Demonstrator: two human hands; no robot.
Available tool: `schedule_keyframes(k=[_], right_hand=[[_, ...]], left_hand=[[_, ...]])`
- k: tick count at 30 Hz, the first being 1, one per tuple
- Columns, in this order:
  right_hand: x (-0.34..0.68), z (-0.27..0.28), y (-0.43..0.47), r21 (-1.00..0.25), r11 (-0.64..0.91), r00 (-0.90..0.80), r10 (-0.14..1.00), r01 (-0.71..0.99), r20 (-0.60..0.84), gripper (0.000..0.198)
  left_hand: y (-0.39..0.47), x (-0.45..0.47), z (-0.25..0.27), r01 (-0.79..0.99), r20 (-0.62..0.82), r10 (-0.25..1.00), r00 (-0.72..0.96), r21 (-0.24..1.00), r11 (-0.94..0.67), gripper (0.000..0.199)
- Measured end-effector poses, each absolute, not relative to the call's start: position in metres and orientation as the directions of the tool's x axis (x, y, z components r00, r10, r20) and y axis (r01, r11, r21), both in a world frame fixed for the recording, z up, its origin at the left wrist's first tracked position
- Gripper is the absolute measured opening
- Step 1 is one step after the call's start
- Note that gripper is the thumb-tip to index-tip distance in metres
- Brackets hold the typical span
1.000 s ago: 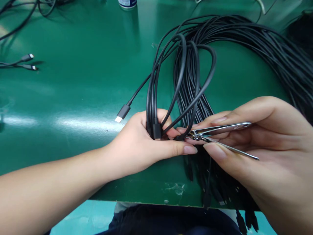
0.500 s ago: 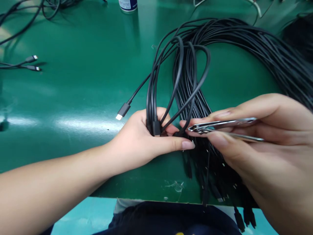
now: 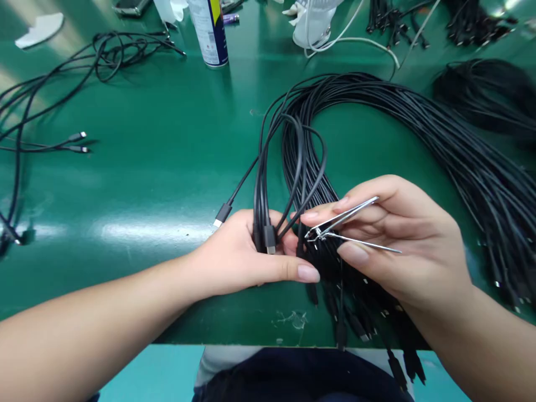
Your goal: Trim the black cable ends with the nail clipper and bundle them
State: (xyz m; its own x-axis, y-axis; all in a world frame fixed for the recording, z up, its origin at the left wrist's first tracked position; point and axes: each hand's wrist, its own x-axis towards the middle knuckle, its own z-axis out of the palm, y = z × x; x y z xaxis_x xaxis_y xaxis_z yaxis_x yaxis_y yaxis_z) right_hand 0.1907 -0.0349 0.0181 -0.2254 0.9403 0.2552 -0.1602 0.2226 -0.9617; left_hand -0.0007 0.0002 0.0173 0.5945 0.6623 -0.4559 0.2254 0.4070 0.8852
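Observation:
My left hand (image 3: 251,259) is closed around several black USB cables (image 3: 262,190), its thumb stretched to the right. One cable's plug (image 3: 269,239) lies against the palm, metal tip toward me. Another cable end (image 3: 223,213) with a silvery tip sticks out left of the hand. In my right hand (image 3: 412,240), pinched between thumb and fingers, is a silver nail clipper (image 3: 321,233) with its lever raised. The clipper's jaws are just right of the held cables, close to my left fingers; whether they touch a cable I cannot tell.
A thick bundle of black cables (image 3: 377,92) arcs across the green table (image 3: 167,184), some plugs hanging over the front edge. Loose cables (image 3: 100,56) lie at left. A spray can (image 3: 208,33) stands at the back; a coiled cable heap (image 3: 486,100) is at right.
The view has tilted up, showing more of the table's back. The clipper's lever and body are spread wider apart, and my right hand has shifted left relative to the view. Both grips persist.

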Motion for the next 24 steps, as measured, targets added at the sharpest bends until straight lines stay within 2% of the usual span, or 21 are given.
schedule_keyframes(k=[3,6,11,13,16,18,21,24], right_hand=[[0.193,0.018,-0.031,-0.962,0.195,-0.224,0.946,-0.191,0.236,0.027],[0.201,0.020,-0.027,-0.964,0.179,-0.173,0.961,-0.196,0.214,0.018],[0.221,0.027,-0.020,-0.980,0.193,-0.116,0.973,-0.046,0.197,0.013],[0.228,0.031,-0.017,-0.982,0.170,-0.185,0.971,0.081,0.152,0.012],[0.234,0.037,-0.013,-0.951,0.126,-0.372,0.928,0.283,0.012,0.013],[0.234,0.041,-0.012,-0.930,0.129,-0.437,0.899,0.345,-0.037,0.012],[0.234,0.043,-0.011,-0.960,0.153,-0.506,0.863,0.234,0.014,0.011],[0.232,0.038,-0.011,-0.992,0.117,-0.597,0.799,0.047,0.066,0.024]], left_hand=[[-0.001,-0.002,0.016,0.126,-0.429,0.569,0.702,0.861,0.493,0.023],[-0.003,-0.002,0.014,0.012,-0.405,0.530,0.745,0.803,0.596,0.017],[-0.002,-0.002,0.011,-0.016,-0.414,0.418,0.809,0.695,0.719,0.018],[-0.003,-0.002,0.009,-0.005,-0.423,0.381,0.822,0.665,0.747,0.023],[-0.003,-0.003,0.007,0.086,-0.492,0.335,0.803,0.653,0.752,0.036],[-0.004,-0.003,0.006,0.138,-0.529,0.305,0.791,0.642,0.754,0.040],[-0.003,-0.003,0.008,0.155,-0.536,0.279,0.797,0.628,0.762,0.038],[-0.002,-0.001,0.011,0.160,-0.540,0.263,0.799,0.613,0.773,0.031]])
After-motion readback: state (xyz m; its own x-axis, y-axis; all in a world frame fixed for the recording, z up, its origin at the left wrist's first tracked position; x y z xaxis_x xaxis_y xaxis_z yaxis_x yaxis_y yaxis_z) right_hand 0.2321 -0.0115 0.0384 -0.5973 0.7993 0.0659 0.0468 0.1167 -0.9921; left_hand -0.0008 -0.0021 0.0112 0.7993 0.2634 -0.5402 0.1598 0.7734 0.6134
